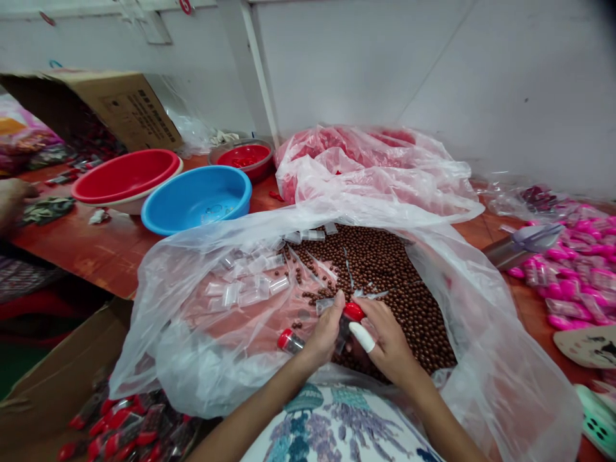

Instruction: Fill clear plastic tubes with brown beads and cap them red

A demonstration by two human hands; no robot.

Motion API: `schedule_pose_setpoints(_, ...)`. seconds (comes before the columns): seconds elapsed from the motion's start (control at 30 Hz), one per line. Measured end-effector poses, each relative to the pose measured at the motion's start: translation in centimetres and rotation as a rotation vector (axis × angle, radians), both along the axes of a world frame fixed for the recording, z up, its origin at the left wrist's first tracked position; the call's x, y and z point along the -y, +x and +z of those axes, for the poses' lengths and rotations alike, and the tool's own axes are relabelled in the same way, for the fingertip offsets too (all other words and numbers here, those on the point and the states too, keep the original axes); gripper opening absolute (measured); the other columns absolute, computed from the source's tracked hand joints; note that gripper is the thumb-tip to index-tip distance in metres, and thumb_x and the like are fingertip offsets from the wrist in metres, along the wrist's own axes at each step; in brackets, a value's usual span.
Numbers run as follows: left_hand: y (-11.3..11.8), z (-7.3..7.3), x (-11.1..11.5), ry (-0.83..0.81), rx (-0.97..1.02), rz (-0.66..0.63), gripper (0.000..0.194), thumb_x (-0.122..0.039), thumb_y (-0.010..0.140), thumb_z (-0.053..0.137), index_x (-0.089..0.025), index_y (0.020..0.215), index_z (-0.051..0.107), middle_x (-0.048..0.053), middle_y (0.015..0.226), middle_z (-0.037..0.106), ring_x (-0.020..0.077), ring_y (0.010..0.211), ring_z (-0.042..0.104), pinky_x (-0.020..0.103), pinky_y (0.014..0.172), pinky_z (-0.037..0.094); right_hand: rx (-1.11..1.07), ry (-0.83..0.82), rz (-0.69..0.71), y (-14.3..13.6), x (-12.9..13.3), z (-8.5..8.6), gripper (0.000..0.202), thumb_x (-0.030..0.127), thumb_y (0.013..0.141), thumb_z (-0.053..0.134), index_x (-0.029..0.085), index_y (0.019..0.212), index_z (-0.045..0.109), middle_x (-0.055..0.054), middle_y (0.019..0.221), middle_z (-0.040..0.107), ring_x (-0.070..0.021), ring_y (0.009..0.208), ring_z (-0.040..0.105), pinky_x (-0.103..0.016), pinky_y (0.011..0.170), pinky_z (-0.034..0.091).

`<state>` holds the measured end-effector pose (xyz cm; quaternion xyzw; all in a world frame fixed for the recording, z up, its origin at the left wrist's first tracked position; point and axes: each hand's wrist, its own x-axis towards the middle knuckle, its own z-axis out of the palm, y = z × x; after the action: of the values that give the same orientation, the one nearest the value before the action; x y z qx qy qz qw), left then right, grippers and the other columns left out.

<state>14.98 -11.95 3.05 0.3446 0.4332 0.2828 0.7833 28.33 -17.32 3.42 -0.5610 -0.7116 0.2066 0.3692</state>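
A small clear bottle with a red cap (354,312) stands between my two hands, its dark body partly hidden. My left hand (328,330) is closed round the bottle's side. Fingers of my right hand (387,333) press at the red cap, and a white finger cover (362,337) sits on its thumb. Under and beyond both hands, small brown balls (385,263) lie heaped in a spread plastic bag (178,346). Another red-capped bottle (291,341) lies by my left wrist. Several clear empty tubes (250,289) are scattered on the bag's left side.
A blue basin (197,199) and a red basin (128,176) stand back left, near an open carton (129,115). Filled red-capped bottles (139,423) lie in a box at lower left. Pink-capped containers (577,269) are piled right. Another person's hand (14,199) shows far left.
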Motion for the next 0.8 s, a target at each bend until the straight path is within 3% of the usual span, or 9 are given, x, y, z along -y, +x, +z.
schedule_pose_setpoints(0.1,-0.1,-0.2,-0.1,0.015,0.006,-0.038,0.068,-0.075,0.073,0.037,-0.012,0.069,0.062,0.001,0.05,0.054,0.0108,0.043,0.045,0.023,0.042,0.034,-0.126,0.024,-0.038,-0.3,0.0,0.6,0.031,0.026,0.089,0.047,0.029,0.12,0.05,-0.005,0.114,0.058,-0.0223,0.107,0.05,-0.04,0.091,0.043)
schedule_pose_setpoints(0.23,-0.3,-0.4,-0.3,0.23,-0.157,0.064,0.059,-0.07,0.074,0.043,-0.014,0.059,0.055,-0.001,0.054,0.051,0.0113,0.056,0.046,0.024,0.054,0.037,-0.2,0.058,-0.054,-0.8,0.2,1.2,0.028,0.023,0.084,0.056,0.027,0.111,0.057,-0.005,0.11,0.061,-0.0218,0.104,0.054,-0.038,0.089,0.045)
schedule_pose_setpoints(0.33,-0.6,-0.8,-0.4,0.306,-0.268,0.083,0.058,-0.072,0.07,0.046,-0.017,0.052,0.046,-0.004,0.05,0.042,0.0099,0.052,0.038,0.024,0.051,0.033,-0.301,-0.013,-0.056,-1.2,0.6,1.1,0.024,0.023,0.085,0.055,0.026,0.108,0.059,-0.004,0.107,0.064,-0.02,0.1,0.058,-0.034,0.087,0.047)
schedule_pose_setpoints(0.47,-1.0,-1.4,-0.6,0.271,-0.277,-0.027,0.061,-0.074,0.072,0.036,-0.019,0.049,0.04,-0.005,0.042,0.036,0.0081,0.041,0.032,0.023,0.042,0.026,-0.51,-0.26,-0.141,-1.8,1.3,0.6,0.027,0.031,0.086,0.052,0.022,0.111,0.058,-0.004,0.098,0.068,-0.0183,0.088,0.064,-0.027,0.074,0.052)
schedule_pose_setpoints(0.57,-1.5,-1.5,-0.8,0.259,-0.284,-0.185,0.062,-0.069,0.078,0.032,-0.016,0.052,0.05,-0.003,0.041,0.042,0.0093,0.037,0.037,0.023,0.041,0.027,-0.58,-0.321,-0.206,-1.8,1.3,0.4,0.029,0.034,0.082,0.058,0.019,0.107,0.059,-0.004,0.094,0.069,-0.0182,0.083,0.065,-0.026,0.072,0.053)
schedule_pose_setpoints(0.63,-1.7,-1.6,-0.8,0.284,-0.305,-0.248,0.06,-0.067,0.079,0.035,-0.015,0.056,0.054,-0.002,0.042,0.046,0.01,0.038,0.04,0.023,0.041,0.028,-0.571,-0.343,-0.18,-1.6,1.1,0.7,0.028,0.032,0.08,0.059,0.019,0.105,0.059,-0.005,0.096,0.068,-0.0181,0.084,0.065,-0.026,0.074,0.052)
schedule_pose_setpoints(0.7,-1.8,-1.9,-0.6,0.293,-0.338,-0.206,0.059,-0.067,0.079,0.037,-0.014,0.06,0.056,-0.001,0.048,0.05,0.0114,0.045,0.045,0.023,0.046,0.033,-0.522,-0.37,-0.104,-1.3,0.9,1.2,0.026,0.029,0.08,0.058,0.02,0.104,0.061,-0.006,0.1,0.068,-0.0183,0.087,0.065,-0.025,0.076,0.052)
schedule_pose_setpoints(0.8,-2.0,-2.2,-0.4,0.21,-0.41,-0.015,0.056,-0.064,0.081,0.037,-0.015,0.073,0.062,0.004,0.072,0.063,0.0171,0.072,0.057,0.025,0.064,0.043,-0.463,-0.375,-0.045,-0.5,0.4,1.4,0.027,0.028,0.078,0.057,0.021,0.104,0.062,-0.007,0.103,0.069,-0.0198,0.089,0.066,-0.025,0.077,0.052)
